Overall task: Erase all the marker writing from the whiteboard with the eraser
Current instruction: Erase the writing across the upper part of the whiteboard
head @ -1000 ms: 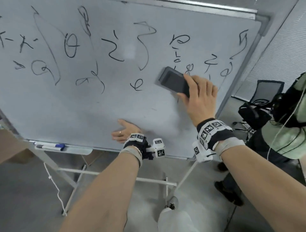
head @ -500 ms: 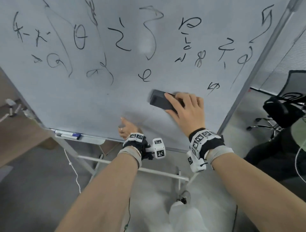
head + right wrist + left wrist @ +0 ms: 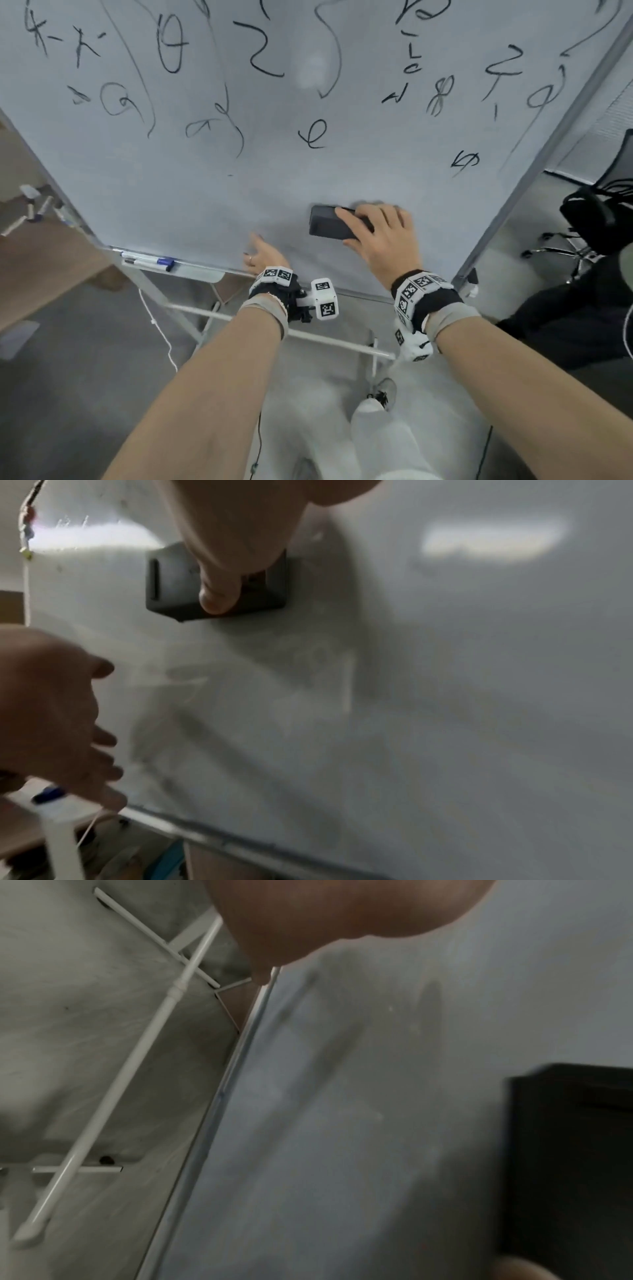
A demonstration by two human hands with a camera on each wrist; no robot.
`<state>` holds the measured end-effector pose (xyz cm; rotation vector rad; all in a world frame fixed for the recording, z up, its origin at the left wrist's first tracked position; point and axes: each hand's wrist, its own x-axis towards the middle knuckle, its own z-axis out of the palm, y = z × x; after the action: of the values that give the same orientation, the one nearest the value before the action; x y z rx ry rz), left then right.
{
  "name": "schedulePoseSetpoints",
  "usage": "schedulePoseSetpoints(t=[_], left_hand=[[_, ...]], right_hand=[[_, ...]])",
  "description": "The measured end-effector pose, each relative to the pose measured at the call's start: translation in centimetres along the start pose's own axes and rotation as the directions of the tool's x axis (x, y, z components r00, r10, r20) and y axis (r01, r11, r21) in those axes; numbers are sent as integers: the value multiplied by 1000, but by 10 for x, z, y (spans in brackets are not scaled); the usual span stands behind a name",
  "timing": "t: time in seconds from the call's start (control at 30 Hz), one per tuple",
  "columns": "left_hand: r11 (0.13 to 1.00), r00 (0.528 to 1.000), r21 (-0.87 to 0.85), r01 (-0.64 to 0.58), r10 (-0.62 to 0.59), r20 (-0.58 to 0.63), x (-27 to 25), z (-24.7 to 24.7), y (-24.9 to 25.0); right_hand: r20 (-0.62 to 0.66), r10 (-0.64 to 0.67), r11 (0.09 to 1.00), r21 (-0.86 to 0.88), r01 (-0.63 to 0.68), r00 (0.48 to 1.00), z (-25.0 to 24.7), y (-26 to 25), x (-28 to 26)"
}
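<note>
A large whiteboard (image 3: 191, 185) on a stand fills the head view, with black marker scribbles (image 3: 311, 135) across its upper part. My right hand (image 3: 380, 236) grips a black block eraser (image 3: 325, 224) flat against the board's lower middle; its thumb lies over the eraser (image 3: 171, 585) in the right wrist view. My left hand (image 3: 263, 255) rests with straight fingers on the board's bottom edge, left of the eraser. The eraser (image 3: 575, 1164) shows dark at the right of the left wrist view. The lower board is wiped and lightly smudged.
A marker tray (image 3: 171, 269) with a blue-capped marker (image 3: 154, 262) hangs at the board's lower left. More markers (image 3: 30, 212) lie on a brown surface at far left. The white stand bars (image 3: 308, 335) cross below. A black office chair (image 3: 596, 219) stands right.
My right hand has dragged the eraser downward across the board, from beside the upper scribbles to the lower middle. The left hand has stayed on the bottom edge.
</note>
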<state>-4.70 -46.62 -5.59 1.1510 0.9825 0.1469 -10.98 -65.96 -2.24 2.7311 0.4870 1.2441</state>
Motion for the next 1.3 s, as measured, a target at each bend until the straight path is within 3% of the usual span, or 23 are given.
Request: schedulePoseSetpoints(t=[0.2, 0.3, 0.4, 0.53, 0.63, 0.77, 0.93, 1.1, 1.3], left_hand=[[991, 997, 124, -54, 61, -51, -40, 43, -26], [993, 997, 104, -47, 53, -55, -44, 48, -36], [997, 996, 65, -37, 43, -83, -34, 44, -31], [998, 987, 52, -46, 54, -153, -6, 23, -8], [999, 986, 17, -48, 50, -162, 17, 0, 14], [987, 998, -162, -3, -8, -66, 47, -39, 48], [885, 997, -461, 59, -31, 69, 95, -82, 86], [861, 992, -509, -3, 66, 106, 113, -121, 106], [921, 999, -389, 17, -5, 32, 120, -109, 105]], right_hand=[[128, 115, 985, -139, -97, 985, -41, 77, -62], [244, 117, 987, -133, -87, 963, -37, 79, -89], [267, 129, 990, -95, -107, 955, -26, 65, -90], [181, 37, 999, -9, -36, 983, -11, 45, -60], [69, -60, 997, 42, 57, 996, 1, 10, -8], [-9, -168, 973, 158, 167, 986, 8, -49, 78], [-34, -308, 929, 203, 308, 951, 36, -106, 141], [-10, -321, 935, 155, 319, 947, 63, -144, 159], [-134, -209, 972, 76, 220, 969, 44, -125, 174]])
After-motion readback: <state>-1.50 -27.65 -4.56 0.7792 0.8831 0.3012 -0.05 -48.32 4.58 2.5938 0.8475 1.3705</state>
